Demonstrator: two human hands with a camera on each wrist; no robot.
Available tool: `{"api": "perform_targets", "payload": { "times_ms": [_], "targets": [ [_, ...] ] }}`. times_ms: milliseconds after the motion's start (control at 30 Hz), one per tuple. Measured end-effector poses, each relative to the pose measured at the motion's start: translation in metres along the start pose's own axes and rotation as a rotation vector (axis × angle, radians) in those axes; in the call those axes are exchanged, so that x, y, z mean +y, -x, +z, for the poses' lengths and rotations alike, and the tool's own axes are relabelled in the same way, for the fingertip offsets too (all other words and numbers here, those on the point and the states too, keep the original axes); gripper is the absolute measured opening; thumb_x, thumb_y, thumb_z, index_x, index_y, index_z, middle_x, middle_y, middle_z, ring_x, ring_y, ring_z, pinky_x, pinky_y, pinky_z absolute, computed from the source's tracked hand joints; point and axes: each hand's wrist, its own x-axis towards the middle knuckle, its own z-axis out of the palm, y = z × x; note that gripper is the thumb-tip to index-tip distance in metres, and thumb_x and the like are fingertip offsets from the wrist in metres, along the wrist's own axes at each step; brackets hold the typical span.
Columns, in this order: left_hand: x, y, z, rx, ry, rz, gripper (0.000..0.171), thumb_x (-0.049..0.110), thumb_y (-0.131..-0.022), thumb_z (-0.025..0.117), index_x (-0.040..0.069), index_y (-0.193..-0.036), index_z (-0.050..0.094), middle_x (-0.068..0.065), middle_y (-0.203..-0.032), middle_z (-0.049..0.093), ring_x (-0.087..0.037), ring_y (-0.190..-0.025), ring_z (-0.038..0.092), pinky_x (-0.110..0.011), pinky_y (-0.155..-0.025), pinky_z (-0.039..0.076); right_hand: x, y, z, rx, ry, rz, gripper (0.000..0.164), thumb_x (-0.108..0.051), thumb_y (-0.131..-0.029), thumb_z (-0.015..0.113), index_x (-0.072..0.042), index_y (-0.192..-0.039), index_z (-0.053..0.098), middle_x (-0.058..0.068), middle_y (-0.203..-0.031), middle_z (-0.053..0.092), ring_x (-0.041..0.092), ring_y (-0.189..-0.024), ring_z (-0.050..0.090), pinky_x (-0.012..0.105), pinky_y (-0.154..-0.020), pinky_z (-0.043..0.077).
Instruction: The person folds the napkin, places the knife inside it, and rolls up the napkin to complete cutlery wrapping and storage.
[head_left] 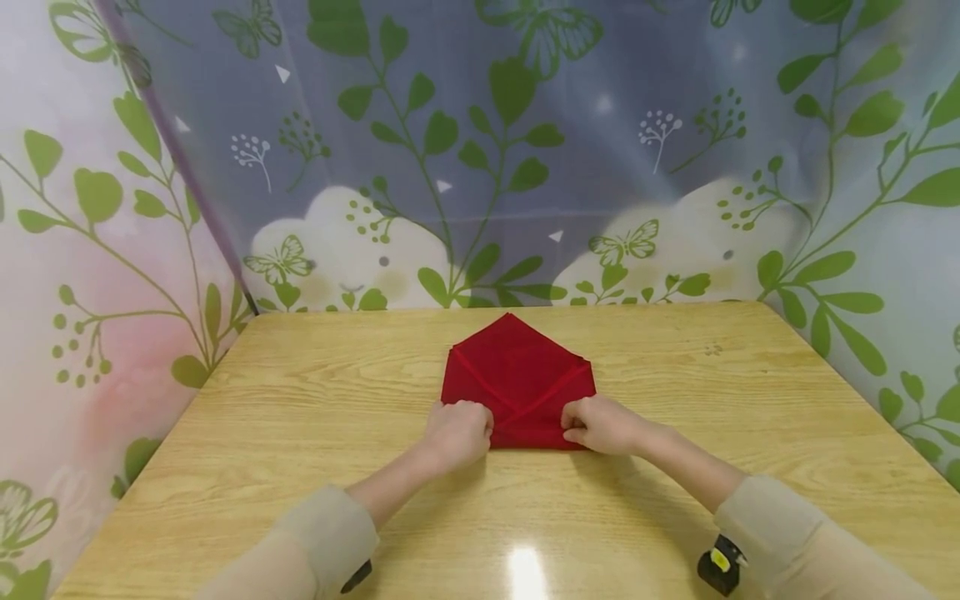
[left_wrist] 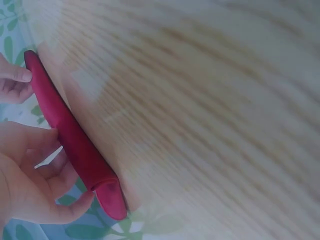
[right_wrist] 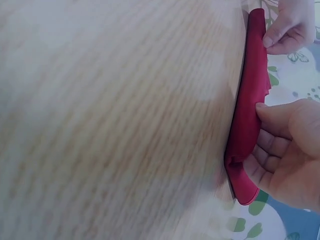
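A red cloth (head_left: pixel 517 367) lies on the table, folded into an envelope shape with its point toward the back wall. Its near edge is turned over into a thick fold (left_wrist: pixel 75 140). My left hand (head_left: pixel 459 432) grips the left part of that edge, fingers curled over the top and thumb at the near side. On the right part, my right hand (head_left: pixel 600 423) pinches the same fold between thumb and fingers. Both wrist views show the fold low against the wood, with a loose flap (right_wrist: pixel 244 187) sticking out at its right end.
The light wood table (head_left: pixel 337 367) spreads around the cloth. Behind it and along both sides hang printed curtains (head_left: pixel 465 167) with green leaves and butterflies. A small black device (head_left: pixel 722 565) sits at the right sleeve cuff.
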Motion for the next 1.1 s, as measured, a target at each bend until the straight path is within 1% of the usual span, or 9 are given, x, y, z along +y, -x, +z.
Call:
{"api": "perform_targets", "payload": {
  "times_ms": [167,367,433,500,600,667,733,933,1100],
  "targets": [
    [0.001,0.0,0.0,0.045,-0.024,0.015,0.039,-0.002,-0.075,0.048,0.017,-0.048,0.028,0.007,-0.05,0.017,-0.01,-0.056,0.017,-0.029,-0.055,0.021,0.002,-0.002,-0.003,-0.022,-0.068,0.034,0.006,-0.005,-0.083,0.066,-0.007,-0.078,0.063,-0.006,-0.068,0.056,0.006,-0.06,0.046,0.022,-0.059,0.042],
    [0.002,-0.001,0.002,0.091,-0.097,0.034,0.038,0.002,-0.075,0.056,0.018,-0.045,0.04,0.006,-0.054,0.037,-0.011,-0.054,0.038,-0.029,-0.055,0.029,0.005,-0.005,-0.003,-0.041,-0.091,0.061,0.007,-0.007,-0.084,0.065,-0.008,-0.077,0.064,-0.006,-0.068,0.056,0.007,-0.061,0.046,0.024,-0.06,0.042],
    [0.001,-0.002,0.002,0.098,-0.109,0.039,0.039,0.001,-0.074,0.056,0.019,-0.044,0.04,0.007,-0.052,0.036,-0.01,-0.053,0.038,-0.028,-0.053,0.029,0.005,-0.004,-0.002,-0.031,-0.087,0.066,0.007,-0.007,-0.084,0.065,-0.009,-0.077,0.064,-0.006,-0.068,0.056,0.008,-0.061,0.046,0.025,-0.06,0.042],
    [0.001,-0.003,0.002,0.091,-0.083,0.042,0.041,-0.001,-0.074,0.054,0.018,-0.043,0.034,0.008,-0.049,0.028,-0.009,-0.052,0.031,-0.025,-0.048,0.024,0.002,-0.004,-0.001,0.0,-0.029,0.053,0.007,-0.007,-0.083,0.066,-0.009,-0.077,0.063,-0.006,-0.07,0.056,0.009,-0.063,0.048,0.025,-0.061,0.043],
    [-0.001,-0.005,0.002,0.06,-0.013,0.042,0.045,-0.004,-0.075,0.052,0.018,-0.045,0.026,0.008,-0.049,0.016,-0.008,-0.053,0.019,-0.021,-0.044,0.014,-0.007,0.0,0.004,0.06,0.141,0.025,0.007,-0.007,-0.081,0.069,-0.009,-0.081,0.062,-0.003,-0.075,0.056,0.012,-0.066,0.052,0.027,-0.061,0.045],
    [-0.003,-0.005,0.002,0.039,0.029,0.041,0.046,-0.004,-0.075,0.051,0.018,-0.046,0.024,0.008,-0.049,0.013,-0.008,-0.054,0.016,-0.02,-0.043,0.01,-0.015,0.004,0.008,0.103,0.261,-0.003,0.012,-0.009,-0.078,0.071,-0.008,-0.085,0.061,-0.001,-0.078,0.055,0.015,-0.069,0.054,0.027,-0.061,0.046],
    [-0.004,-0.005,0.002,0.029,0.045,0.045,0.046,-0.003,-0.077,0.051,0.018,-0.045,0.025,0.009,-0.048,0.014,-0.008,-0.054,0.017,-0.02,-0.042,0.011,-0.022,0.007,0.012,0.133,0.346,-0.029,0.017,-0.01,-0.076,0.074,-0.007,-0.087,0.06,0.001,-0.079,0.053,0.017,-0.07,0.053,0.027,-0.059,0.046],
    [-0.004,-0.005,0.004,0.064,-0.002,0.046,0.043,0.002,-0.079,0.057,0.017,-0.045,0.036,0.008,-0.05,0.025,-0.008,-0.053,0.026,-0.02,-0.041,0.019,-0.028,0.009,0.02,0.194,0.434,-0.072,0.019,-0.007,-0.072,0.075,-0.007,-0.082,0.059,0.002,-0.078,0.049,0.018,-0.069,0.047,0.026,-0.056,0.043],
    [-0.003,0.0,0.006,0.127,-0.12,0.104,0.022,0.007,-0.08,0.062,0.012,-0.06,0.054,0.002,-0.06,0.045,-0.014,-0.055,0.049,-0.025,-0.044,0.038,-0.025,0.007,0.022,0.213,0.474,-0.088,0.018,-0.008,-0.072,0.075,-0.008,-0.08,0.059,0.002,-0.076,0.049,0.018,-0.067,0.047,0.027,-0.057,0.043]
  ]
}}
